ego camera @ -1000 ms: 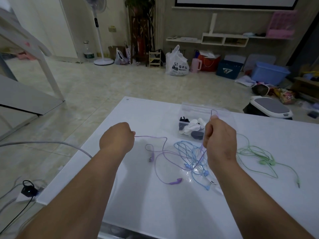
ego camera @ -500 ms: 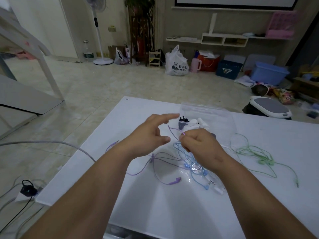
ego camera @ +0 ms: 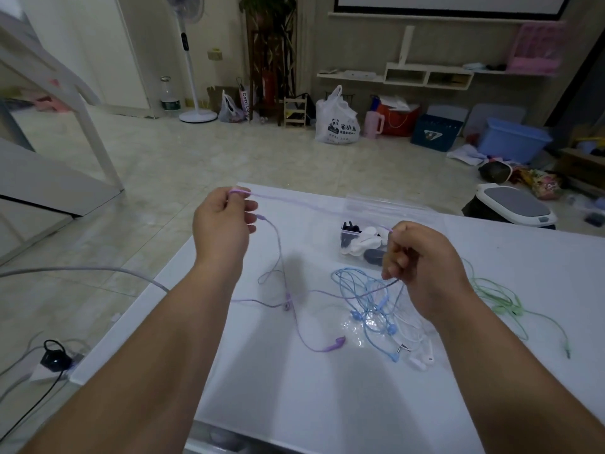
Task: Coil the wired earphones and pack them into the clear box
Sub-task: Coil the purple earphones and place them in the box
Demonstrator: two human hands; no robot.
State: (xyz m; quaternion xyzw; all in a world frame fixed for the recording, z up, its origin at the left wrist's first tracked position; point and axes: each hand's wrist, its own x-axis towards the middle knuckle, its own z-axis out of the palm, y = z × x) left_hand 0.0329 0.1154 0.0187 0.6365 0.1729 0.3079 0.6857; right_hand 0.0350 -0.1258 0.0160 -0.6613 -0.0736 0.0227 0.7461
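- Purple earphones [ego camera: 316, 205]: one span of cord taut in the air between the hands, running left to right; the rest trails onto the table [ego camera: 327, 404].
- Left hand [ego camera: 222, 227]: pinches the cord, raised near the left edge.
- Right hand [ego camera: 425, 267]: fingers curled, pinching the cord.
- Clear box [ego camera: 393, 204]: by the far edge, just beyond the right hand.

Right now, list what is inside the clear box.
The clear box holds a black item, white bundled pieces and a dark rounded object. The right hand covers its right part, so anything there is hidden.
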